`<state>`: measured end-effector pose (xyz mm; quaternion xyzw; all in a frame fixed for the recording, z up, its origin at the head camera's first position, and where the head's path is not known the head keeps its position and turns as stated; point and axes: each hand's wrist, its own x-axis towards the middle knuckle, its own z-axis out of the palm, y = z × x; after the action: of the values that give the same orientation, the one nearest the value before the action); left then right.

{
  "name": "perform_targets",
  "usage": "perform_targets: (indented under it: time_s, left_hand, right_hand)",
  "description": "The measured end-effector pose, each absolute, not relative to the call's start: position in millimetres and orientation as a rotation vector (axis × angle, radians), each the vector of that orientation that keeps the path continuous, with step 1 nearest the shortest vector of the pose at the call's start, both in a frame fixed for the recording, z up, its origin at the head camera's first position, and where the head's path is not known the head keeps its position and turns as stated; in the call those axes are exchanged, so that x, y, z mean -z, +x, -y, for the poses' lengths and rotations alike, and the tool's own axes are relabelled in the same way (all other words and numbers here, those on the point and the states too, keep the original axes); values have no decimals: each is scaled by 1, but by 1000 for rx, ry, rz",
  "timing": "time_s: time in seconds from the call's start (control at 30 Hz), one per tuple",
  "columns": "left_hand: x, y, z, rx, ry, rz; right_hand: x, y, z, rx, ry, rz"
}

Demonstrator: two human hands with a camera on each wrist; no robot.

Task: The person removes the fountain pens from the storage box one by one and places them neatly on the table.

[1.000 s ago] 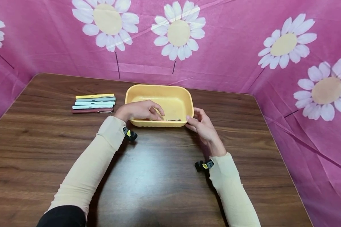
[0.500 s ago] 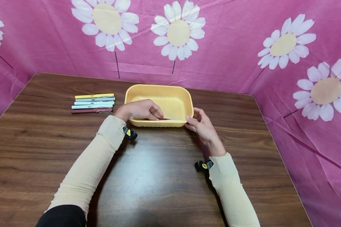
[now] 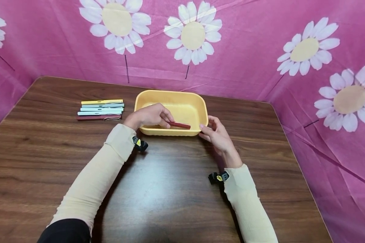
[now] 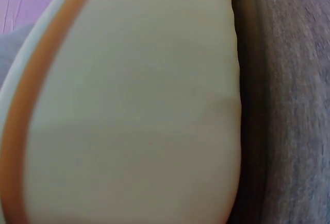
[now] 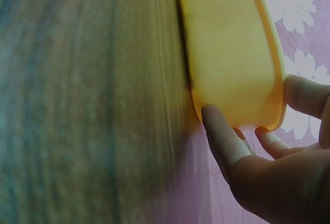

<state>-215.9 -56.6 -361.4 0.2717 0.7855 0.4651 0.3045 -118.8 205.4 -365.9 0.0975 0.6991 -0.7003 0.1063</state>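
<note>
In the head view a yellow plastic bin [image 3: 185,134] stands on the table. My left hand [image 3: 152,115] reaches in over its left front and pinches a dark red pen [image 3: 180,125] between thumb and fingers. The pen points right, slightly above the front rim in this view. My right hand [image 3: 216,136] holds the bin's front right corner, thumb at the rim. In the right wrist view the fingers [image 5: 224,136] of that hand touch the bin's outer wall [image 5: 232,54]. The bin's wall [image 4: 134,100] fills most of the left wrist view, where the left hand is hidden.
Several pens [image 3: 100,109] lie side by side left of the bin: yellow, grey-blue, light blue and dark red. The brown wooden table [image 3: 158,189] ends at the back against a pink cloth [image 3: 237,50] with daisies.
My left hand has taken hold of a dark red pen inside the bin and raised it into view above the front rim. The right hand keeps its place at the corner.
</note>
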Motion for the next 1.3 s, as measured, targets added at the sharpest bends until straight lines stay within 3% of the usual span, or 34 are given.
perform_targets:
  time_s: [0.77,1.3]
  left_hand:
    - [353,-213,57,-1572,462,-2165]
    - [345,-208,73,-1568,526,-2245]
  right_hand:
    - [367,-117,-203,2079,304,-2049]
    - [365,-119,-204,2081,304,-2062]
